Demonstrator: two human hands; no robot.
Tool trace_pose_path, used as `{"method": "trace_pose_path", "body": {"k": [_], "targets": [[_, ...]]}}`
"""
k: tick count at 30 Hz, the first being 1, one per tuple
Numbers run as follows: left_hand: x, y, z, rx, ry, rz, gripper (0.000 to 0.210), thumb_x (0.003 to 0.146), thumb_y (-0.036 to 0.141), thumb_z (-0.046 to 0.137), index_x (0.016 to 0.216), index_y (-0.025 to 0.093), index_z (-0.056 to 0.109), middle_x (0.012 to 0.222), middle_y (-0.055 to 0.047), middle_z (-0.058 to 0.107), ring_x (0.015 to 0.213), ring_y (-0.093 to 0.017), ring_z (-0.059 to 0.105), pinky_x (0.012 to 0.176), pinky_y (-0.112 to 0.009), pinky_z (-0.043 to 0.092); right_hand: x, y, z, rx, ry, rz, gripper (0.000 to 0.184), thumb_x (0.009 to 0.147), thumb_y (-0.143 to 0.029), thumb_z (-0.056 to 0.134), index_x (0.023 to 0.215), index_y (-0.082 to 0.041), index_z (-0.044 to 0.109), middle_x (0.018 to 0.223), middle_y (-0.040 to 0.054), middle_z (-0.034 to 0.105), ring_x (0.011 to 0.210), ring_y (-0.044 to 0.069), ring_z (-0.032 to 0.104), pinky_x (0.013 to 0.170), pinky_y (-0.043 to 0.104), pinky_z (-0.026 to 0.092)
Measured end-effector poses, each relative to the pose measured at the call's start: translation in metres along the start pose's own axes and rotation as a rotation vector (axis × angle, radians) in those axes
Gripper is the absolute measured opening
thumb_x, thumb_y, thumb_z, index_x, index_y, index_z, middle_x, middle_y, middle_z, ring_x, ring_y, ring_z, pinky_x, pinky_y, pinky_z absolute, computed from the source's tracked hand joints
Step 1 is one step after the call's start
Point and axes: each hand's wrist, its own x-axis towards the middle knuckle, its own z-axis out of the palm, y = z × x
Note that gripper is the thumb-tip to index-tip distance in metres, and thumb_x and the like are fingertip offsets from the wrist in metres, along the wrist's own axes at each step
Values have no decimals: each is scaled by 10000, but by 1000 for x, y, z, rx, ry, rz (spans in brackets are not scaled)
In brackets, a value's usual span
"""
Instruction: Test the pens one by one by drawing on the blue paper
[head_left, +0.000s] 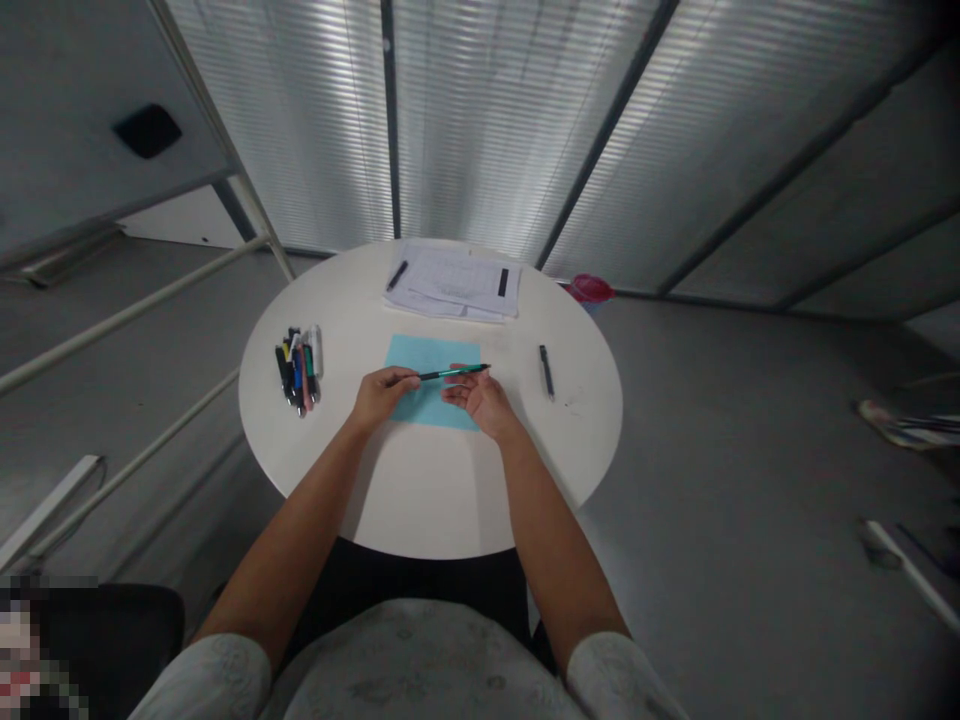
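A green pen point(457, 371) with a dark section lies level above a light blue sheet of paper point(424, 410). My left hand point(381, 393) pinches its dark left end between thumb and fingers. At the pen's other end is my right hand point(484, 400), palm turned up and fingers apart. The right thumb is close to the pen's tip; whether it touches I cannot tell. Both hands are over the paper on a round white table point(435, 500).
A bunch of pens and markers point(298, 370) lies on the table's left side. A single dark pen point(547, 372) lies to the right. Printed papers point(454, 285) with a black pen point(397, 275) on them are at the back. A metal frame point(150, 290) stands at left.
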Motion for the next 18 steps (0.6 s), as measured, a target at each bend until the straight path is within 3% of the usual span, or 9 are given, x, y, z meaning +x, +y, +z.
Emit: {"method": "trace_pose_path", "body": {"k": [3, 7, 12, 18], "targets": [[0, 1, 1, -31, -17, -17, 299, 723, 398, 709, 889, 152, 743, 753, -39, 727, 709, -167, 638, 716, -281, 477, -1, 2, 3, -24, -19, 29, 535, 717, -528, 746, 1120, -203, 610, 911, 52, 734, 780, 172, 709, 729, 331, 586], [-2, 5, 2, -14, -36, -23, 302, 709, 408, 719, 863, 149, 747, 770, -57, 736, 705, -172, 643, 705, -289, 479, -1, 5, 5, -74, 47, 48, 380, 702, -388, 793, 974, -190, 615, 729, 0, 698, 702, 151, 700, 713, 313, 591], [-3, 8, 1, 52, -83, 18, 261, 740, 416, 688, 731, 162, 744, 745, -52, 724, 705, -164, 627, 719, -284, 467, 2, 7, 5, -68, 85, 55, 223, 719, -278, 763, 816, -194, 580, 555, -58, 600, 659, 140, 691, 756, 321, 591], [-2, 2, -2, 61, -46, 8, 274, 758, 432, 666, 735, 168, 734, 719, -34, 703, 652, -141, 577, 661, -268, 432, 4, 2, 2, 69, 175, 8, 130, 731, -208, 647, 855, -184, 618, 505, -49, 588, 649, 165, 699, 748, 329, 599]]}}
